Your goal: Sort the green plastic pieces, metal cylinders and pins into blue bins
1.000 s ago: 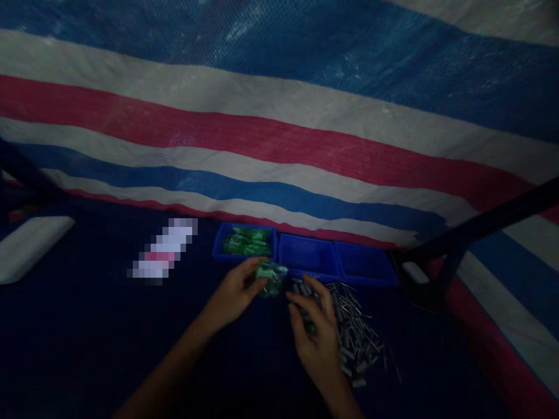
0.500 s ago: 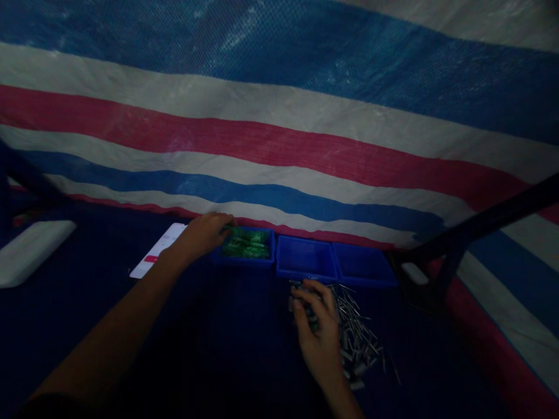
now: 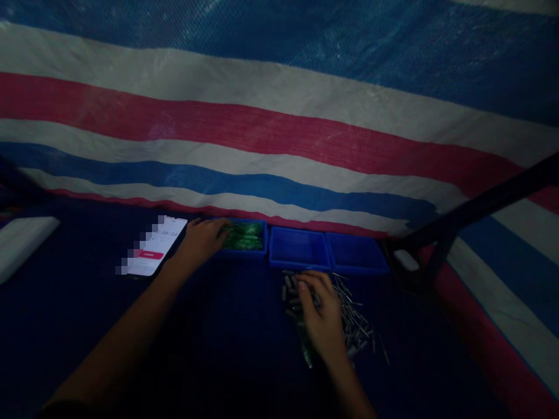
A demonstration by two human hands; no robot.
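My left hand (image 3: pixel 201 240) reaches over the left end of a blue bin (image 3: pixel 244 254) that holds green pieces (image 3: pixel 245 234), which look like glossy strips or small packets. Its fingers are loosely bent and apart, and nothing shows in them. On the dark surface, my right hand (image 3: pixel 322 311) rests on a pile of small metal parts (image 3: pixel 351 314), thin pins and short cylinders. Its thumb and fingertips are pinched together at the pile; what is between them is too dark to make out. A green piece (image 3: pixel 307 352) lies beneath that hand.
Two more blue bins, a middle one (image 3: pixel 299 266) and a right one (image 3: pixel 358 269), stand beside the first. A lit phone (image 3: pixel 151 256) lies left. A white block (image 3: pixel 26 241) is far left, a small white object (image 3: pixel 406 260) right. A striped tarp (image 3: pixel 262 128) hangs behind.
The view has shifted slightly. My left hand has lowered a little at the bin's left end, and more of the phone shows. A green piece now shows more clearly below my right hand.
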